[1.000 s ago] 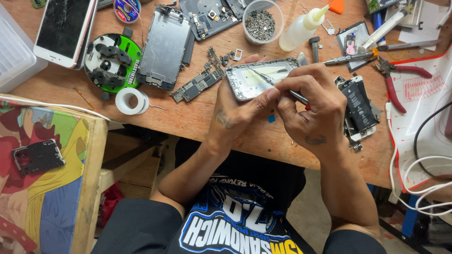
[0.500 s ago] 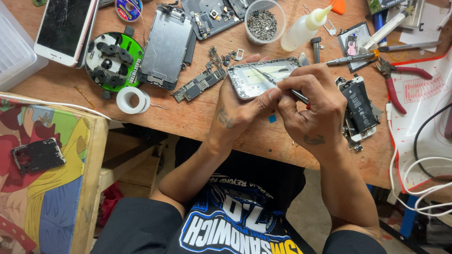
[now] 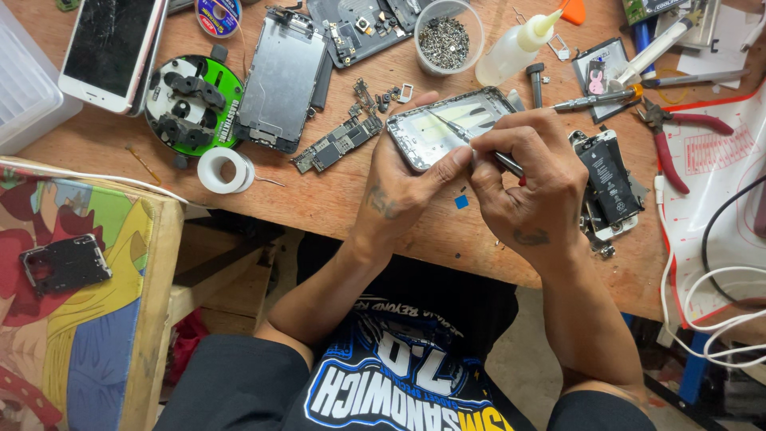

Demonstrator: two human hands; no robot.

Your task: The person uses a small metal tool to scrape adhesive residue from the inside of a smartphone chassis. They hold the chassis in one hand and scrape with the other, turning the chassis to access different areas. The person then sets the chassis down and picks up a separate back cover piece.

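Note:
An empty silver phone housing [image 3: 456,125] lies on the wooden bench in front of me. My left hand [image 3: 401,185] grips its near left edge, thumb stretched along the rim. My right hand [image 3: 528,182] pinches a thin metal tool [image 3: 449,129] whose tip rests inside the housing. Just right of that hand lies an opened phone with a black battery [image 3: 608,180].
A circuit board [image 3: 338,144], a metal phone plate [image 3: 283,78], a green round fixture [image 3: 191,105], a tape roll [image 3: 223,169], a cracked white phone [image 3: 110,49], a cup of screws [image 3: 444,35], a squeeze bottle [image 3: 515,48], red pliers [image 3: 677,137] and white cables [image 3: 702,295] crowd the bench.
The view has shifted slightly. Both hands stay on the housing, with the tool tip still inside it.

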